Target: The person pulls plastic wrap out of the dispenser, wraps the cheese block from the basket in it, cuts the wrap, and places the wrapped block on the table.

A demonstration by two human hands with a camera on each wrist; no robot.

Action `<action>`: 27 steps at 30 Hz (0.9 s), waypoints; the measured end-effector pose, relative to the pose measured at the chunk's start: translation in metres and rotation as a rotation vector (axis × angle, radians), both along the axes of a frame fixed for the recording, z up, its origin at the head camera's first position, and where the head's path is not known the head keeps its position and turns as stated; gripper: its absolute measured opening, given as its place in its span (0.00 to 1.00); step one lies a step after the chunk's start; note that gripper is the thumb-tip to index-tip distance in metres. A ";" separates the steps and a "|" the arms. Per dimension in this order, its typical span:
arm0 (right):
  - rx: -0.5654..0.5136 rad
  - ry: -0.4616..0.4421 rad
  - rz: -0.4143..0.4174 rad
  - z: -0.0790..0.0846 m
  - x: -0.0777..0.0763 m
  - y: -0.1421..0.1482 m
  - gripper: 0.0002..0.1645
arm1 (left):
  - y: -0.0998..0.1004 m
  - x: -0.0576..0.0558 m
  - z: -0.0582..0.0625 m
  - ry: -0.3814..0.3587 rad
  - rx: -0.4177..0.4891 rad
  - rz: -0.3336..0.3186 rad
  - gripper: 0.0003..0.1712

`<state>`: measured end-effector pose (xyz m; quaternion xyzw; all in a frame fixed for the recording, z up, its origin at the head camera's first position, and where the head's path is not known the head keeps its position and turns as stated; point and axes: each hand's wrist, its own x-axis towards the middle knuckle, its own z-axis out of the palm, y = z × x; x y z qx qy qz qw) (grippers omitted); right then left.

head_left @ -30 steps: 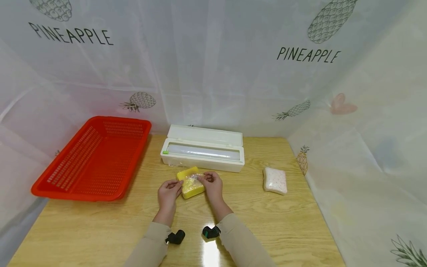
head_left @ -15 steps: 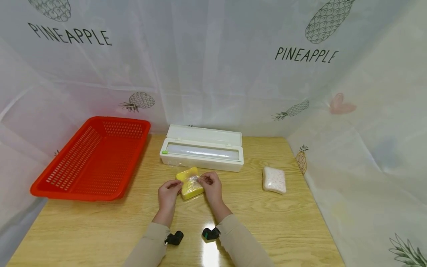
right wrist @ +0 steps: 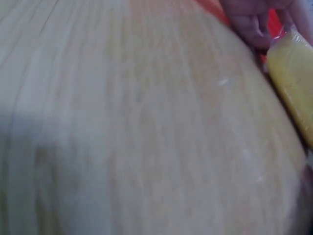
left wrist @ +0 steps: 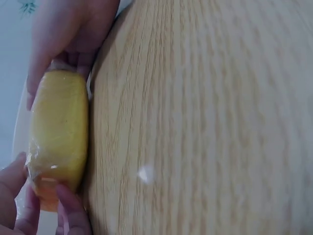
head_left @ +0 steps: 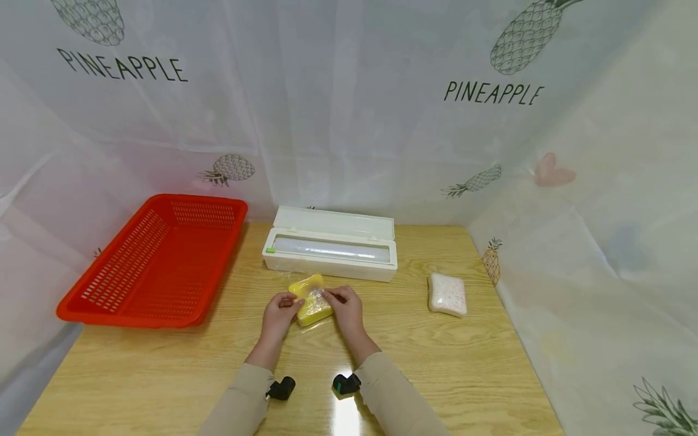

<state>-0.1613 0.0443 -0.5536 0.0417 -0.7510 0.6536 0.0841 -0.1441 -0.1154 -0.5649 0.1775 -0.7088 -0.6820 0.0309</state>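
Note:
A yellow block (head_left: 314, 310), soft-looking and rounded at the edges, lies on the table wrapped in clear cling film (left wrist: 54, 147). My left hand (head_left: 278, 313) is at its left side, thumb and fingers pinching the film there. On the opposite side my right hand (head_left: 348, 310) pinches film too, thumb over the block's top edge. In the left wrist view, the film is drawn smooth along the block's side and bunched near the left fingers (left wrist: 73, 210). The right wrist view catches only the block's end, with the left hand (right wrist: 252, 22) beyond it.
Behind the block stands a white cling film box (head_left: 327, 266), lid raised, a roll (head_left: 332, 249) inside. A red perforated basket (head_left: 218, 266) is at the left. To the right lies a film-wrapped white square with pink specks (head_left: 448, 295), like a bread slice.
My left hand has shifted slightly right, its thumb further over the block. The right hand stays at the other side, its fingers a little closer in.

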 end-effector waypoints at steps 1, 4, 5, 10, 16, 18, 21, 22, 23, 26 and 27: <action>-0.005 -0.008 -0.002 -0.001 0.000 0.000 0.07 | 0.001 0.000 0.001 -0.003 -0.020 -0.013 0.16; -0.053 -0.085 0.006 -0.013 -0.005 0.000 0.09 | 0.003 0.001 0.002 -0.003 -0.061 -0.030 0.18; -0.072 -0.114 0.006 -0.017 -0.007 -0.001 0.10 | 0.004 0.001 0.002 -0.003 -0.061 -0.027 0.18; -0.110 -0.190 -0.026 -0.029 -0.010 -0.003 0.15 | 0.011 0.002 0.003 0.030 -0.021 -0.002 0.17; -0.122 -0.188 -0.052 -0.020 -0.003 -0.003 0.18 | 0.020 0.006 0.009 0.054 -0.079 0.014 0.16; -0.128 -0.185 -0.029 -0.009 0.003 0.000 0.18 | 0.022 0.008 0.012 0.049 -0.081 0.002 0.16; -0.167 -0.182 0.013 0.014 0.015 0.006 0.16 | 0.022 0.010 0.018 0.040 -0.046 -0.027 0.17; -0.179 -0.189 0.026 0.021 0.018 0.009 0.15 | 0.022 0.012 0.024 0.046 -0.034 -0.045 0.17; -0.187 -0.194 0.034 0.027 0.021 0.011 0.15 | 0.022 0.012 0.026 0.047 -0.021 -0.061 0.17; -0.221 -0.207 0.061 0.035 0.026 0.019 0.14 | 0.022 0.012 0.033 0.068 0.014 -0.089 0.16; -0.216 -0.207 0.069 0.035 0.026 0.022 0.13 | 0.022 0.012 0.035 0.077 0.017 -0.099 0.15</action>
